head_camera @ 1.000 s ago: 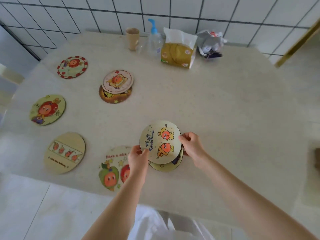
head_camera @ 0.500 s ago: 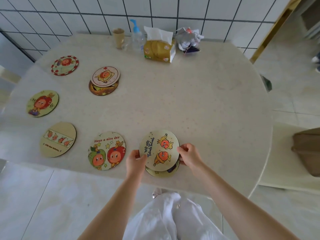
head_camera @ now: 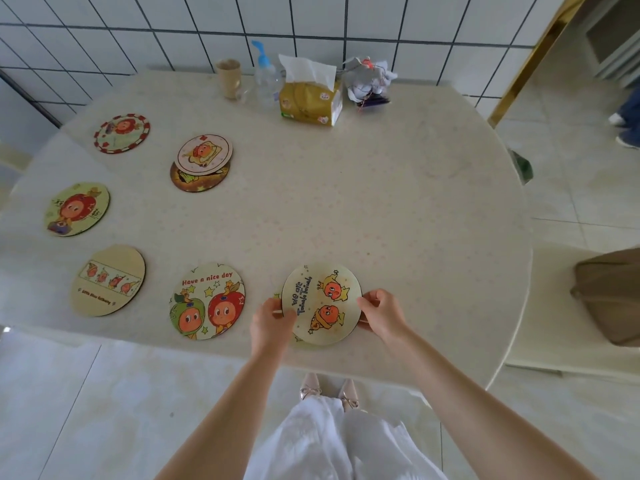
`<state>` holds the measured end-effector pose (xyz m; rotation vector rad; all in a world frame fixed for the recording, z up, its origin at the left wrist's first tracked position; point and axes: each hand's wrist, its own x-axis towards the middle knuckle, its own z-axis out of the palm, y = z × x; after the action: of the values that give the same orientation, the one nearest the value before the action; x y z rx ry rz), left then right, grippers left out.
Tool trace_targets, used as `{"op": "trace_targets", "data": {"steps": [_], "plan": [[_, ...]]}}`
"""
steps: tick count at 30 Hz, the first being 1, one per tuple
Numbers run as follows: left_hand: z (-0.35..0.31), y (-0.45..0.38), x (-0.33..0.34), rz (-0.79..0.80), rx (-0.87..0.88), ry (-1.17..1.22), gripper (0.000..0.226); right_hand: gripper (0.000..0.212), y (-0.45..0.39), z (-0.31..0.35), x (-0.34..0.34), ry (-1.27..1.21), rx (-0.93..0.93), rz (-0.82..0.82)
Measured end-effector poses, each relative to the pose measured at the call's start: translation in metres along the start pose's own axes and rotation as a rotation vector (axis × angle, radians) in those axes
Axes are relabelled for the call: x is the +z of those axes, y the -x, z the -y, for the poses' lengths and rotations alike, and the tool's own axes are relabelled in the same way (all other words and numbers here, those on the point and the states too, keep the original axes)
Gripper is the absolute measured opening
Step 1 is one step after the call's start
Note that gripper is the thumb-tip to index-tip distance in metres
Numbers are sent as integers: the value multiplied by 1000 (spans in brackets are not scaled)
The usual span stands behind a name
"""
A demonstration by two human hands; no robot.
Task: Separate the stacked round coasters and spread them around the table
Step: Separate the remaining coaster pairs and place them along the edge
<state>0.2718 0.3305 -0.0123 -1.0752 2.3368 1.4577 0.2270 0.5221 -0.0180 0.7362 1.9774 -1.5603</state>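
Note:
Near the table's front edge I hold a small stack of round coasters [head_camera: 320, 303]; the top one shows two orange figures and the words "We are Twinkle Twinkle". My left hand [head_camera: 272, 320] grips its left rim and my right hand [head_camera: 379, 315] grips its right rim. A sliver of a lower coaster [head_camera: 297, 338] peeks out under it. Single coasters lie spread on the left: "Have a nice day" [head_camera: 207, 301], a beige one [head_camera: 108, 280], a green one [head_camera: 77, 209], a red-rimmed one [head_camera: 122, 133]. Two overlapping coasters [head_camera: 201, 162] sit further back.
Along the tiled wall at the back of the round table [head_camera: 398, 209] stand a paper cup [head_camera: 228, 77], a pump bottle [head_camera: 265, 77], a tissue pack [head_camera: 310, 95] and a crumpled bag [head_camera: 369, 81]. A brown bag [head_camera: 609, 296] rests on a seat to the right.
The view has pulled back and shifted, showing more of the table and floor. Both hands keep their grip on the stack, and the lower coaster is now more covered by the top one.

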Motion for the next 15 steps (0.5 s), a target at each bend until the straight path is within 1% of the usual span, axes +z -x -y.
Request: {"op": "trace_targets", "data": {"steps": [3, 7, 11, 13, 15], "plan": [[-7, 9, 15, 94, 36, 80, 20, 5, 1, -7, -19, -47, 10, -55], [-15, 18, 42, 170, 57, 77, 24, 3, 4, -23, -49, -100, 35, -117], [-25, 30, 76, 228, 147, -31, 29, 6, 10, -45, -85, -193, 96, -191], [-28, 35, 90, 272, 161, -63, 31, 10, 14, -56, -99, -238, 131, -212], [-31, 40, 105, 320, 173, -104, 27, 14, 17, -65, -112, -275, 153, -240]]}}
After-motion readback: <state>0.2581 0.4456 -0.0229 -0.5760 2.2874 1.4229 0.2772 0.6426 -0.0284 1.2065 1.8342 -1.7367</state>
